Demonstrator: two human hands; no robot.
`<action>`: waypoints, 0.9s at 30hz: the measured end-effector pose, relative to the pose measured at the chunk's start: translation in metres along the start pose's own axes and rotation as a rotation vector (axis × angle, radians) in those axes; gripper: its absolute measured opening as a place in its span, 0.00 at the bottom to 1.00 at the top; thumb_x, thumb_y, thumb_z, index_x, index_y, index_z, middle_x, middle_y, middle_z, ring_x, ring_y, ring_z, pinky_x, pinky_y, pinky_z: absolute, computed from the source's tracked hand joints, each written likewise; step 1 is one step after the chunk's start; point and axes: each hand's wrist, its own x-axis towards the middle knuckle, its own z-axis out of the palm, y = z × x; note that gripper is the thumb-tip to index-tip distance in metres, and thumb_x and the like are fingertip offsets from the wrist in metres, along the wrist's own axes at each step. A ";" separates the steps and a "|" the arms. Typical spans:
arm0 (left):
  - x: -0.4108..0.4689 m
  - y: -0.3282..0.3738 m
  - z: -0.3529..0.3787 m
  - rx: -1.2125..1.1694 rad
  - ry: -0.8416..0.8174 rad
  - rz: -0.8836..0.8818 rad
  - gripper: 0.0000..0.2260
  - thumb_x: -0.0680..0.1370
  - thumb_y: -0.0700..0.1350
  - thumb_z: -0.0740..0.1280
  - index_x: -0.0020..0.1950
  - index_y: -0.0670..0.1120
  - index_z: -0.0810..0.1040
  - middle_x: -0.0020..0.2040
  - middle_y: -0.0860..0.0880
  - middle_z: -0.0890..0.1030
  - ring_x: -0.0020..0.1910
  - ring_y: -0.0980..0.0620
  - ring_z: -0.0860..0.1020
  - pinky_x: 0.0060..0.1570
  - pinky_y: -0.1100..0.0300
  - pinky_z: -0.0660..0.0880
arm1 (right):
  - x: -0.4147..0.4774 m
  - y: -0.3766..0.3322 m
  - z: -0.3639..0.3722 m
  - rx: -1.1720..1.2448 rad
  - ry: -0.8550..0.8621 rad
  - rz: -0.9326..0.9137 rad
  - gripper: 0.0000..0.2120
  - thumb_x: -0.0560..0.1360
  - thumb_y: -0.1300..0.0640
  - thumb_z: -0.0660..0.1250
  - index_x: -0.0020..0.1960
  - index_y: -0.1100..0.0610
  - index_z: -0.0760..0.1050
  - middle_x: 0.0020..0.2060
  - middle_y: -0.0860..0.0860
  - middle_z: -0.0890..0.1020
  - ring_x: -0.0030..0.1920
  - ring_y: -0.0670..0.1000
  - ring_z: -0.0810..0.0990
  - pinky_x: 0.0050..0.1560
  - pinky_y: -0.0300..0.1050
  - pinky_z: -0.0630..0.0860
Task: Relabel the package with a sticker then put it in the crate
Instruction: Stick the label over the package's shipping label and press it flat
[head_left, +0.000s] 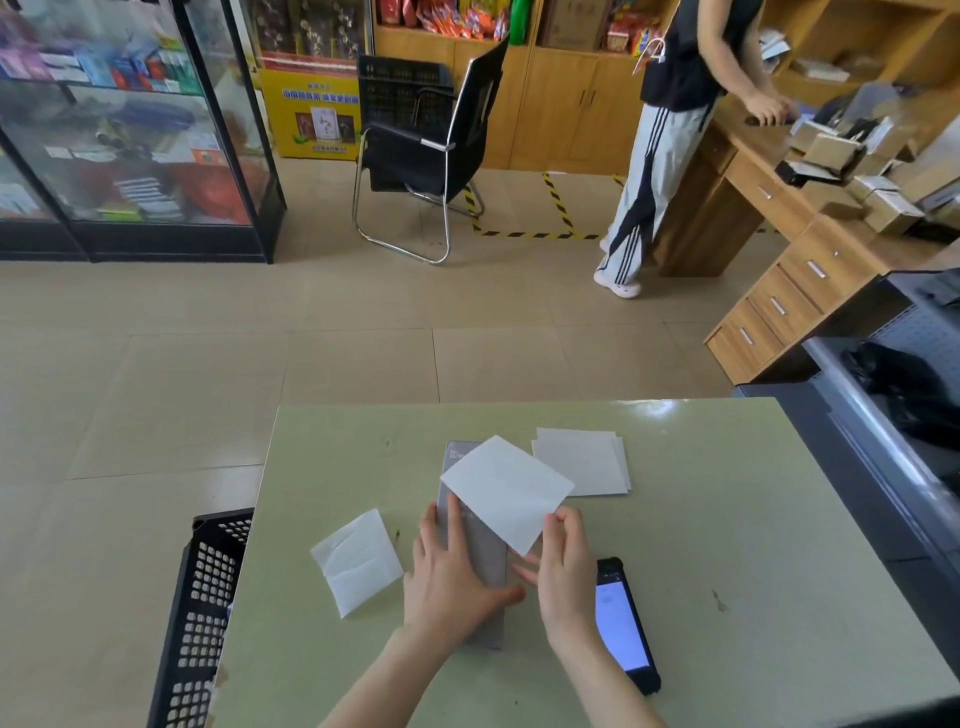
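Observation:
A long grey package lies on the pale green table, running away from me. My left hand rests flat on its near half, pressing it down. My right hand pinches the near corner of a white sticker, which hangs tilted over the package's far half. A stack of white sticker sheets lies just beyond on the right. A creased white backing paper lies to the left of the package. The black perforated crate stands on the floor at the table's left edge.
A black phone with its screen lit lies right of my right wrist. A grey metal rack stands at the right. Beyond the table are tiled floor, a black chair, a glass cabinet and a person standing at a wooden desk.

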 end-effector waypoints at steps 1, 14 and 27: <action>0.001 0.000 0.001 0.011 -0.009 0.000 0.59 0.56 0.68 0.70 0.75 0.57 0.36 0.75 0.50 0.48 0.71 0.44 0.60 0.57 0.51 0.73 | 0.002 0.000 -0.001 -0.016 0.008 -0.012 0.10 0.81 0.57 0.55 0.45 0.51 0.72 0.43 0.54 0.79 0.45 0.56 0.82 0.37 0.42 0.82; 0.009 -0.038 -0.016 -0.336 -0.103 0.023 0.40 0.70 0.61 0.63 0.75 0.67 0.43 0.79 0.47 0.42 0.78 0.48 0.46 0.74 0.45 0.57 | 0.022 -0.037 -0.026 -0.377 0.269 -0.459 0.06 0.78 0.60 0.62 0.47 0.58 0.77 0.37 0.51 0.80 0.33 0.49 0.77 0.35 0.39 0.71; 0.015 -0.030 -0.033 -0.573 0.062 -0.099 0.17 0.79 0.53 0.63 0.67 0.52 0.74 0.70 0.53 0.71 0.70 0.53 0.68 0.67 0.56 0.65 | 0.011 -0.015 -0.020 -0.549 0.194 -0.747 0.06 0.75 0.63 0.66 0.49 0.59 0.80 0.49 0.49 0.83 0.47 0.48 0.82 0.44 0.41 0.79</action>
